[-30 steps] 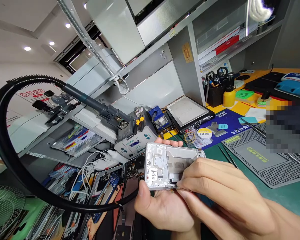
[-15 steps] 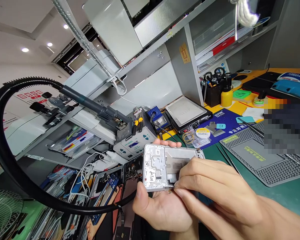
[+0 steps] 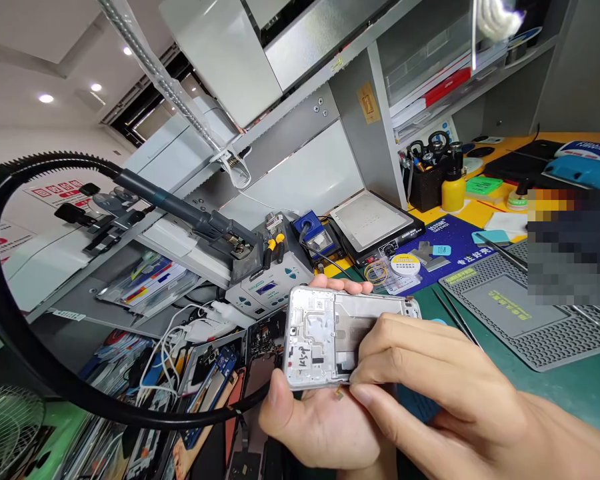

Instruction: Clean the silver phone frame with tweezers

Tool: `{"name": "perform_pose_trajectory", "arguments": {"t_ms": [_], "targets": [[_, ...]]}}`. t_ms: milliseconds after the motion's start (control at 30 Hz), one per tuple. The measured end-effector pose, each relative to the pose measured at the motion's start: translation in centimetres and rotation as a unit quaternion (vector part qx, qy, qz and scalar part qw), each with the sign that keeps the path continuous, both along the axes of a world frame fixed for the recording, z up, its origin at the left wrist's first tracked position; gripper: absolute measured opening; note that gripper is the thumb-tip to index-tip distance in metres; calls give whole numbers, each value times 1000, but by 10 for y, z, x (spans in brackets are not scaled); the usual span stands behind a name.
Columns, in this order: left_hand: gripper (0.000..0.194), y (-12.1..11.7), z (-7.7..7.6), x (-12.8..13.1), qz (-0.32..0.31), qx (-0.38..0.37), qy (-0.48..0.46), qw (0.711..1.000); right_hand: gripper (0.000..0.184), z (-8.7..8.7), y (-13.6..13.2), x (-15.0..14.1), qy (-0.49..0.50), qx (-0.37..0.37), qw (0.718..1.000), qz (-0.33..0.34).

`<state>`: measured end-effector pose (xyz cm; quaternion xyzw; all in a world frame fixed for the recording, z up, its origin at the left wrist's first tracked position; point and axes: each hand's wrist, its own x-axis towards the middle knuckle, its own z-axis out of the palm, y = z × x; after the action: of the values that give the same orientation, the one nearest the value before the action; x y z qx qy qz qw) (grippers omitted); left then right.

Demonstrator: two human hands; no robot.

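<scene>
My left hand [image 3: 325, 427] cradles a silver phone mid-frame [image 3: 310, 333] from below, its thumb at the near left corner and its fingertips showing past the far edge. Handwritten marks stand on the frame's left part, and its long recess lies bare. Over the right half of the frame, my right hand [image 3: 440, 380] pinches at the near side edge with thumb and forefinger. Whatever is between those fingertips is hidden. A tiny gold flex-cable end [image 3: 339, 394] pokes out below that edge, close to the pinch.
Behind the hands stand a hot-air station [image 3: 267, 287] and a heating plate [image 3: 375, 223]. Tweezers [image 3: 455, 313] and a grey perforated mat [image 3: 515, 313] lie to the right. Phone parts [image 3: 215, 387] crowd the left, under a thick black hose [image 3: 130, 417].
The phone frame has tipped slightly and shifted a little in my left hand's hold. My right hand keeps pinching at the same edge. The gold flex end shows more clearly now.
</scene>
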<state>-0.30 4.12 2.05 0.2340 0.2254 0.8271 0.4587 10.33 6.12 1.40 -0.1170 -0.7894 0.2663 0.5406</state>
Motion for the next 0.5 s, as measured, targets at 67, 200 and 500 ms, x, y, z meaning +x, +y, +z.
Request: {"name": "perform_pose_trajectory", "arguments": {"t_ms": [67,200,500], "targets": [[81,0,1,1,3,2,4,1000,14,0,0,-1,7,-5,1000,-3],[81,1,2,1,0,1,23,1000,13,1,-1,-2,3,-16,1000,-8],[82,0,-1,-3,4,-12,60,998,15,2,-1,0,8,-34,999,0]]}}
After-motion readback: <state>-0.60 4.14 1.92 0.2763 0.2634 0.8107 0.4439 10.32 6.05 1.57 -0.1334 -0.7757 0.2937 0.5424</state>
